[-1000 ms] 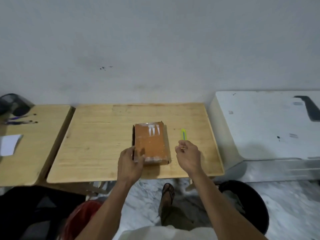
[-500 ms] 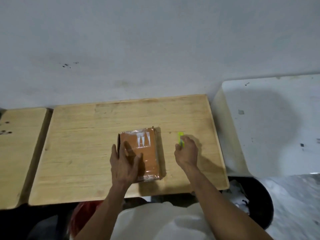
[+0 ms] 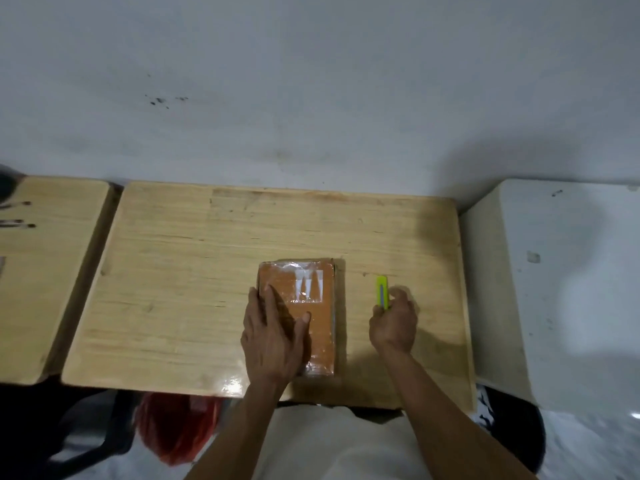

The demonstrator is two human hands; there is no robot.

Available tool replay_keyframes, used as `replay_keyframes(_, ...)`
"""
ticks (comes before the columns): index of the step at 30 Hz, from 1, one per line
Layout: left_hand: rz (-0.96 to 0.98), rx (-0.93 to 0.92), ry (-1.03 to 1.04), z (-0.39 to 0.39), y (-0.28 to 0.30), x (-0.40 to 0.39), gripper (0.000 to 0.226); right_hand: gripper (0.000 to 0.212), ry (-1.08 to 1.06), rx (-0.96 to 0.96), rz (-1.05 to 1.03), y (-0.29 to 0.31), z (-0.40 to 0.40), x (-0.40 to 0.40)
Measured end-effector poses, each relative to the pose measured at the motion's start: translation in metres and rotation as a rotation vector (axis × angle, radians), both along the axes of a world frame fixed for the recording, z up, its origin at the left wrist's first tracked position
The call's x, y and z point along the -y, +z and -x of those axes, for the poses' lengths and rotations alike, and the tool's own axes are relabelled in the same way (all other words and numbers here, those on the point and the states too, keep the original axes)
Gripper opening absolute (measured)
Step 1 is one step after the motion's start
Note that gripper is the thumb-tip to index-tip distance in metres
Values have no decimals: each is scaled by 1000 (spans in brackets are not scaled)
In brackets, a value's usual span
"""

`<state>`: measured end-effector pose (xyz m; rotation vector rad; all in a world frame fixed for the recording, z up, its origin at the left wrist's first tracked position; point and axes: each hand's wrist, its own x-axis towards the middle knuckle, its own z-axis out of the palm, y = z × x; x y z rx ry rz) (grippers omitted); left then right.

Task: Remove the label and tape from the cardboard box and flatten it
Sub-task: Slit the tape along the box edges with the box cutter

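A small brown cardboard box (image 3: 320,317) wrapped in clear shiny tape lies flat on the wooden table (image 3: 194,271), with a white printed mark near its far end. My left hand (image 3: 272,336) rests flat on the box's near left part, fingers spread. A yellow-green utility knife (image 3: 382,292) lies on the table just right of the box. My right hand (image 3: 394,323) has its fingers closed around the knife's near end, which is hidden under them.
A second wooden table (image 3: 45,271) stands at the left with pens near its far left edge. A white cabinet-like unit (image 3: 561,289) sits at the right. A red plastic bag (image 3: 176,427) and a black bin (image 3: 512,434) are on the floor below.
The camera has tilted down and closer. My left hand slid from the box's near edge onto its top. My right hand reached the knife and closed on its near end.
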<state>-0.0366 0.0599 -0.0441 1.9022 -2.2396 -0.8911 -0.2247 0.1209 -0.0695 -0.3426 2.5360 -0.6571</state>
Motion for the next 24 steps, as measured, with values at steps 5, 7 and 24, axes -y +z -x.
replay_keyframes(5, 52, 54, -13, 3, -4, -2, 87, 14, 37, 68, 130, 6, 4, 8)
replay_keyframes(7, 75, 77, -26, 3, -6, -4, 82, 13, -4, 242, 298, 16, 5, 13)
replay_keyframes(24, 162, 240, -127, 3, -12, -12, 79, 28, 552, 459, 480, 55, 15, 45)
